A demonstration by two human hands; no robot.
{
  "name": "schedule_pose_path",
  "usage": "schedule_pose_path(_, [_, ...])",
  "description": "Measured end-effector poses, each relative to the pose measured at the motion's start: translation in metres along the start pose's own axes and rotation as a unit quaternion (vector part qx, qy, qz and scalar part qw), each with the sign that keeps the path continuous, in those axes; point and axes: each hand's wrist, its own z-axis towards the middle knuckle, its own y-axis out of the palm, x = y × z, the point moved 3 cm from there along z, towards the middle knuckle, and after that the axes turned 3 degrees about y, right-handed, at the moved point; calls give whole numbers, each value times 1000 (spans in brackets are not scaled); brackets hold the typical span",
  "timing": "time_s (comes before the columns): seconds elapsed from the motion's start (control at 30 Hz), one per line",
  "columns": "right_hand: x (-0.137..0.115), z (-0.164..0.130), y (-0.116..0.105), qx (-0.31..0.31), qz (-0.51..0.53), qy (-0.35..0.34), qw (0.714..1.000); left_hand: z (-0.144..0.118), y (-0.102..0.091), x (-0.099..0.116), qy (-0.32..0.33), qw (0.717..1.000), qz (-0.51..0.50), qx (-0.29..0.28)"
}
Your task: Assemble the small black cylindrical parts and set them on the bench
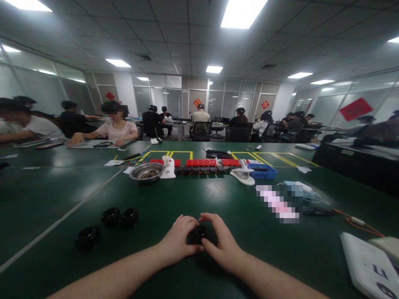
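Note:
A small black round piece (200,234) with a hollow centre stands on the green table in front of me, with a dark shadow or dark part around it. My left hand (181,237) curls its thumb and fingers about its left side. From the right, my right hand (222,241) closes on it too, its thumb at the near edge and its fingers at the far edge. The fingers partly hide the piece. To the left lie three glossy black rounded pieces: one (88,237) nearer me, and two side by side, a left one (110,216) and a right one (129,218).
Across the table (156,270) are a metal bowl (136,173) of small parts, two white clamp-like stands, a row of red blocks (204,162) and a blue tray (264,173). A white device (364,259) and cables lie at right. A person (116,126) sits opposite.

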Motion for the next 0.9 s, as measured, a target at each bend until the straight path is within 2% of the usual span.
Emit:
schedule_pose_path(0.23, [9, 1, 4, 17, -28, 55, 998, 0, -3, 6, 13, 1000, 8, -2])
schedule_pose_path(0.43, [3, 0, 4, -19, -9, 21, 1000, 0, 0, 1, 8, 1000, 6, -6])
schedule_pose_path(0.67, [9, 1, 6, 14, -25, 64, 998, 1, 2, 1, 16, 1000, 10, 2])
schedule_pose_path(0.9, [4, 0, 4, -7, -6, 28, 1000, 0, 2, -1, 7, 1000, 4, 16])
